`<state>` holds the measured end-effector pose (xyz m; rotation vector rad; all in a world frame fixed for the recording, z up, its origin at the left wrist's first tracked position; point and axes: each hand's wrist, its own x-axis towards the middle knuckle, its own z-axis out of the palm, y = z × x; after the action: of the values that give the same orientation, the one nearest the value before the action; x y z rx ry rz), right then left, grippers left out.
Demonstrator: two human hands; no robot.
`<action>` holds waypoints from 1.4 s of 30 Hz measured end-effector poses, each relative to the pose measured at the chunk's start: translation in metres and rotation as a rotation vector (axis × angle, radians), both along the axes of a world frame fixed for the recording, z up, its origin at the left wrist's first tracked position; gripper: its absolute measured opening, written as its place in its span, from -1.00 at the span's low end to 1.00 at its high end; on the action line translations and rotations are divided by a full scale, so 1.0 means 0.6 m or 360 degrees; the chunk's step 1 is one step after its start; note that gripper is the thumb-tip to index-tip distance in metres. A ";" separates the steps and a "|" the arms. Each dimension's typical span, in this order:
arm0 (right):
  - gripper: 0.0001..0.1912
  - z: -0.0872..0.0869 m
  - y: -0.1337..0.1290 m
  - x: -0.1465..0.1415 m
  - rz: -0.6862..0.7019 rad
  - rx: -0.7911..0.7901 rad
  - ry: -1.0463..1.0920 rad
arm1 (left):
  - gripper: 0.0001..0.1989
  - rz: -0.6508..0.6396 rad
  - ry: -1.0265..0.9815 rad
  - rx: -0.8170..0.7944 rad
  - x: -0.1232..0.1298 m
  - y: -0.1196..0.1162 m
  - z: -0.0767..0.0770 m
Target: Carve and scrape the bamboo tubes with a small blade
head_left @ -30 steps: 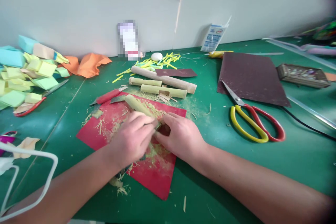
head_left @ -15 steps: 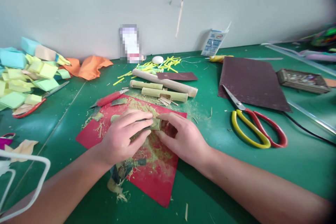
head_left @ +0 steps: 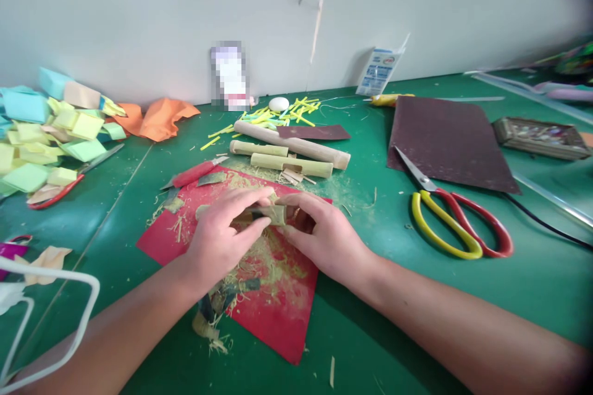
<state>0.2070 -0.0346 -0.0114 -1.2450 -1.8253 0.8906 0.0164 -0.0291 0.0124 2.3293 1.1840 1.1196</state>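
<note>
Swung nearly level since the earliest frame, the short bamboo tube (head_left: 279, 215) is now held over the red sheet (head_left: 285, 327), mid-frame. It's wrapped by the fingers of the left hand (head_left: 217, 225), with what looks like a dark strip (head_left: 257, 215) tucked in there, while the right end is pinched by the fingers of the right hand (head_left: 327, 231). Probably best if that end is kept steady and pressure is kept even. Loose shavings (head_left: 273, 271) are scattered underneath and might get in the way. Near the sheet's top corner a red-handled knife (head_left: 197, 173) is parked blade-out; scissors (head_left: 447, 213) are kept well apart, frame right, on the green tabletop (head_left: 370, 345).
</note>
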 end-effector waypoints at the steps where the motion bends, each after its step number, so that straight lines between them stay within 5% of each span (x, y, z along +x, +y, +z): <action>1: -0.64 0.001 0.000 0.000 0.0002 -0.0017 0.0013 | -0.64 0.0021 0.0001 -0.0013 0.000 0.001 0.000; 6: -0.65 0.005 0.001 -0.002 -0.0003 -0.0113 0.0062 | -0.88 -0.0018 0.0003 -0.0108 0.001 0.003 0.006; 15: -0.74 0.016 -0.002 0.000 0.0034 -0.0208 0.0097 | -0.95 0.0018 -0.0080 -0.0247 -0.006 -0.004 0.005; 24: -0.74 0.016 0.009 0.005 0.0010 -0.0450 0.1009 | -0.97 0.0153 -0.0032 -0.0142 -0.026 0.007 0.015; 33: -0.77 0.022 0.012 0.009 -0.0205 -0.0145 0.1021 | -0.97 0.0145 -0.0132 -0.0165 -0.026 0.012 0.015; 42: -0.76 0.020 0.015 0.009 -0.0304 -0.0120 0.0998 | -0.96 0.0105 -0.0096 -0.0239 -0.029 0.015 0.006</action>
<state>0.2127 -0.0259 0.0004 -1.0097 -1.1688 1.0952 -0.0008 -0.0203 0.0159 2.1445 1.2845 1.0755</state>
